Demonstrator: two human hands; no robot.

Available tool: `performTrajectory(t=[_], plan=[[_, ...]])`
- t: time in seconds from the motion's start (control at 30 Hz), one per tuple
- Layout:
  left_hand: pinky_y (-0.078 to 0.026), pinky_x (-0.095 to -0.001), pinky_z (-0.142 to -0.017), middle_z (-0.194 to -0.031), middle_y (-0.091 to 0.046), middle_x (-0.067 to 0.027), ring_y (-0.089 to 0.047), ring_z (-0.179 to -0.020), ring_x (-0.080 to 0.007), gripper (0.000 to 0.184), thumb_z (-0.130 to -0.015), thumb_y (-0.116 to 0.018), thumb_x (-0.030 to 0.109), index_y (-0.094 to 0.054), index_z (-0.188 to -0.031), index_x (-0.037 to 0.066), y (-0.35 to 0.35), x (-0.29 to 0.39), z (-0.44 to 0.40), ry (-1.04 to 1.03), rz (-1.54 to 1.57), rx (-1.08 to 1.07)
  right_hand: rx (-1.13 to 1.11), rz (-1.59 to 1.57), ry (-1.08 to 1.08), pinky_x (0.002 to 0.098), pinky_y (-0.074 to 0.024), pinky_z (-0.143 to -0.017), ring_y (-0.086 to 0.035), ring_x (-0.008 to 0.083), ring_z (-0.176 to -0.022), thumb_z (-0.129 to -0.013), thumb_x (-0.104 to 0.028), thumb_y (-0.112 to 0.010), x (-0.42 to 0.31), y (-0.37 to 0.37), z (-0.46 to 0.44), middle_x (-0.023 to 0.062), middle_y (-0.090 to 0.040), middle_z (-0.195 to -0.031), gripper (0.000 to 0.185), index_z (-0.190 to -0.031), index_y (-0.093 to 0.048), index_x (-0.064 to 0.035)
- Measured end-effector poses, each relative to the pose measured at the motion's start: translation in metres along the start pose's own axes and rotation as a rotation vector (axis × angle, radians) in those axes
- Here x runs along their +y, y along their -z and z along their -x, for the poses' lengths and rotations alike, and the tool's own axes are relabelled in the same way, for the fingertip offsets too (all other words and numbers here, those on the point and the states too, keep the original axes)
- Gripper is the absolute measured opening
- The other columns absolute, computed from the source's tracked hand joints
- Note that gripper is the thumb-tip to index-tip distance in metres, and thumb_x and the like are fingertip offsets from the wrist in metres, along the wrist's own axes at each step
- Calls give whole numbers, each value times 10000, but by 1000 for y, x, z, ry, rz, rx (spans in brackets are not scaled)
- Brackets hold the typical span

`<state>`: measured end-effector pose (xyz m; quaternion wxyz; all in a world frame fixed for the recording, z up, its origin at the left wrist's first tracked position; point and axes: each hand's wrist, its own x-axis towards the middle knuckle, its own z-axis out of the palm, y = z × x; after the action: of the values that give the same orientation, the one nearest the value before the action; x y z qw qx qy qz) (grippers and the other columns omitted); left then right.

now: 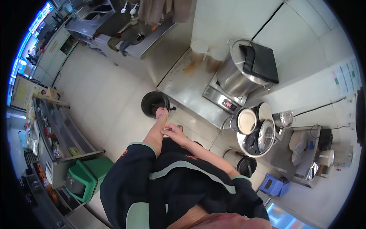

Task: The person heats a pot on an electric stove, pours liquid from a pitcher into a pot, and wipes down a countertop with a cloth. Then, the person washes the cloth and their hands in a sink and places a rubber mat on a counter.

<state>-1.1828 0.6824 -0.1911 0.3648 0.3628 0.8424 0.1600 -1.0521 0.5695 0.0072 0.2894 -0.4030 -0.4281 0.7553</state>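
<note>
At the near left there is a green bin [100, 170]. In the middle, a black bucket [146, 102] stands on the floor. The left hand [162, 112] is curled at its near edge; I cannot tell what it holds. The right hand [175, 133] lies against the left forearm [155, 134], its grip unclear. At the far right, a steel pot [230, 77] stands on a cooker [217, 98].

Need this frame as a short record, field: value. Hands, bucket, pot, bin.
left hand: curled, over the black bucket; grip unclear
right hand: fingers at the left forearm; contact unclear
bucket: on the floor
pot: large, steel, on the cooker, folded black item on top
bin: green, left side of view
</note>
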Motion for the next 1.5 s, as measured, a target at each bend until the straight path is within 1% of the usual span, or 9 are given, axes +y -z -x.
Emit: performTrajectory(t=[0.07, 0.37, 0.57, 0.8, 0.97, 1.13, 1.27, 1.4, 1.5], plan=[[-475, -378, -794, -906, -640, -156, -610, -884, -306, 288, -770, -515, 302, -650, -895, 80, -17, 59, -18, -111, -44, 34, 153, -126, -3, 238, -443, -712, -538, 105, -753, -820, -254, -601, -23, 30, -24, 53, -526, -970, 441, -1146, -409, -26], [-475, -379, -774, -903, -643, -130, -605, -881, -293, 318, -783, -539, 363, -637, -877, 76, -99, 223, -159, -186, -136, -70, -157, -530, -154, 231, -448, -697, -554, 112, -737, -898, -240, -468, -85, 183, -115, 21, -551, -788, 219, -941, -538, -37], [-474, -383, -779, -915, -642, -126, -605, -877, -292, 305, -789, -544, 371, -647, -859, 93, -149, 282, -272, -113, -162, -103, 343, -369, -297, 230, -437, -706, -541, 92, -737, -890, -259, -470, -26, 269, -157, 2, -571, -822, 209, -932, -584, -88], [-476, -393, -804, -1046, -593, -107, -576, -964, -287, 259, -808, -507, 156, -535, -1064, 130, -174, 429, -407, -583, -582, -20, 721, -534, -622, 248, -475, -641, -569, 111, -712, -864, -294, -513, 39, 299, -142, 19, -589, -810, 246, -941, -587, -73], [-496, -394, -784, -1136, -543, -61, -522, -1057, -244, 321, -862, -391, 166, -434, -1179, 141, -238, 508, -510, -883, -881, -39, 854, -546, -691, 214, -445, -635, -547, 82, -694, -872, -228, -522, 69, 277, -164, 9, -585, -788, 189, -901, -599, -57], [-481, -386, -825, -1268, -450, -28, -407, -1205, -209, 383, -869, -419, 161, -416, -1252, 160, -313, 498, -594, -1070, -1049, 138, 864, -457, -704, 178, -391, -602, -501, 43, -678, -884, -153, -521, 84, 261, -189, -10, -575, -765, 137, -878, -597, -39], [-478, -399, -837, -1268, -466, -35, -438, -1185, -223, 353, -852, -451, 209, -491, -1200, 159, -308, 513, -615, -1019, -1057, -180, 947, -440, -675, 175, -394, -625, -495, 45, -686, -874, -125, -535, 84, 257, -193, -10, -568, -755, 110, -876, -590, -29], [-475, -395, -839, -1181, -526, -68, -502, -1108, -249, 331, -802, -512, 191, -521, -1130, 140, -266, 516, -583, -857, -1106, -293, 869, -231, -707, 181, -399, -599, -493, 46, -653, -878, -161, -536, 93, 262, -201, -6, -566, -740, 141, -877, -588, -29], [-468, -391, -850, -1078, -575, -87, -551, -1019, -285, 344, -711, -612, 200, -559, -1043, 125, -246, 469, -593, -859, -1041, -321, 760, -416, -765, 175, -389, -595, -495, 45, -668, -889, -189, -522, 85, 283, -234, -14, -559, -764, 154, -898, -586, -49]])
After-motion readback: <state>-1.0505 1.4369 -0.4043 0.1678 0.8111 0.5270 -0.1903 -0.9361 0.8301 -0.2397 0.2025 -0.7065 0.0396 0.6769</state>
